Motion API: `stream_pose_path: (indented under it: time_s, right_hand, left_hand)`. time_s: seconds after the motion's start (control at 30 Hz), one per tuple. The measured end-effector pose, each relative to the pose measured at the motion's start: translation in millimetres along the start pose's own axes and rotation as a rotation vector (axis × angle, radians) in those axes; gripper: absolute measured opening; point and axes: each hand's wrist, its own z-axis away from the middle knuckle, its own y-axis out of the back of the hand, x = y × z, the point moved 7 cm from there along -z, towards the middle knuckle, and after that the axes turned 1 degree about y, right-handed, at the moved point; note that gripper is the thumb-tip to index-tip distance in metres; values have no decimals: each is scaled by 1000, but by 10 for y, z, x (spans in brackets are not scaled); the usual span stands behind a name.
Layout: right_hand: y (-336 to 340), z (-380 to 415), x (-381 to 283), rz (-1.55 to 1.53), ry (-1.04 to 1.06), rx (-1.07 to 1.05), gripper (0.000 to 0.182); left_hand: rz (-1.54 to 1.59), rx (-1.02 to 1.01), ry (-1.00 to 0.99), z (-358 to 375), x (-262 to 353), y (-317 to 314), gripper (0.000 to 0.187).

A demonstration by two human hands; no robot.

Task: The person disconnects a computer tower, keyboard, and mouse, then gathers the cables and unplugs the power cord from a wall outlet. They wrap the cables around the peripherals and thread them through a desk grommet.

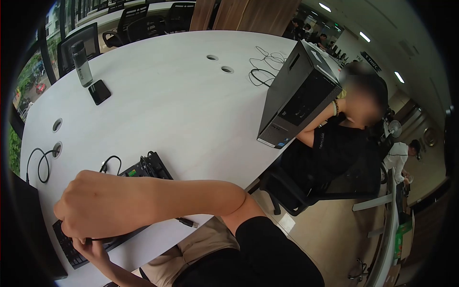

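My right hand (98, 205) reaches across from the right, closed in a fist above a black keyboard (71, 246). Below it, my left hand (94, 251) has its fingers pinched together against the fist. A thin black cable (101, 238) shows where the two hands meet; my fingers are closed around it, though the right fingertips are hidden. The keyboard lies slanted at the table's near edge, largely covered by my right forearm. A bundle of black cable (149, 166) rests on its far end, near a green label (132, 173). A USB plug (190, 223) sticks out below my forearm.
A black desktop computer tower (291, 100) stands at the table's right edge, beside a seated person in black (334, 148). Loose cables (262, 71) lie behind it. A bottle (81, 64) and a phone (99, 92) are at far left. A dark monitor-like panel (28, 229) borders the left.
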Motion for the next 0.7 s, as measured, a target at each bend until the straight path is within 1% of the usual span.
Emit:
stream_pose_path:
  time_s: [0.03, 0.1, 0.13, 0.17, 0.23, 0.3, 0.33, 0.37, 0.4, 0.47, 0.5, 0.53, 0.6, 0.63, 0.67, 0.7]
  right_hand:
    - [13, -14, 40, -63, 8, 8, 15]
    - [83, -20, 127, -323, -7, -3, 13]
    - [91, -27, 132, -464, 3, -15, 13]
    - [102, -34, 142, -366, 6, 27, 13]
    - [145, -54, 125, -392, 13, 14, 13]
    - [59, -80, 168, -262, -13, 62, 16]
    - [30, -82, 197, -193, -9, 36, 19]
    - [38, -98, 226, -282, -40, 19, 18]
    - [-14, -125, 254, -354, -88, -78, 15]
    - [-56, -124, 263, -339, -139, -143, 18]
    - [-91, -128, 263, -310, -187, -194, 18]
    - [-124, -122, 265, -328, -163, -160, 18]
    - [-196, -96, 247, -255, -174, -149, 18]
    - [-240, -87, 245, -235, -210, -210, 17]
    - [-242, -86, 237, -206, -246, -265, 17]
    - [-223, -86, 239, -170, -285, -316, 17]
  left_hand:
    - [65, 33, -39, 35, 168, -118, 47]
    - [216, 146, -51, 29, 388, -204, 62]
    - [290, 185, -6, 0, 436, -227, 65]
    - [366, 227, 36, -23, 486, -245, 69]
    - [277, 262, 161, 19, 402, -132, 65]
    - [615, 419, 228, 126, 314, -136, 55]
    - [978, 321, 42, -24, 465, -123, 53]
    - [1347, 166, -103, -153, 622, -120, 51]
    - [1649, -103, -280, -322, 913, -111, 51]
    - [1966, 113, -125, -305, 784, -2, 47]
    - [1890, 294, 4, -273, 695, 35, 42]
    - [1820, 476, 145, -210, 589, 48, 39]
    - [1289, 601, 175, -133, 446, 149, 40]
    - [1255, 627, 162, -131, 461, 182, 43]
    - [1126, 786, 282, -89, 466, 212, 43]
    - [987, 892, 302, -67, 464, 273, 43]
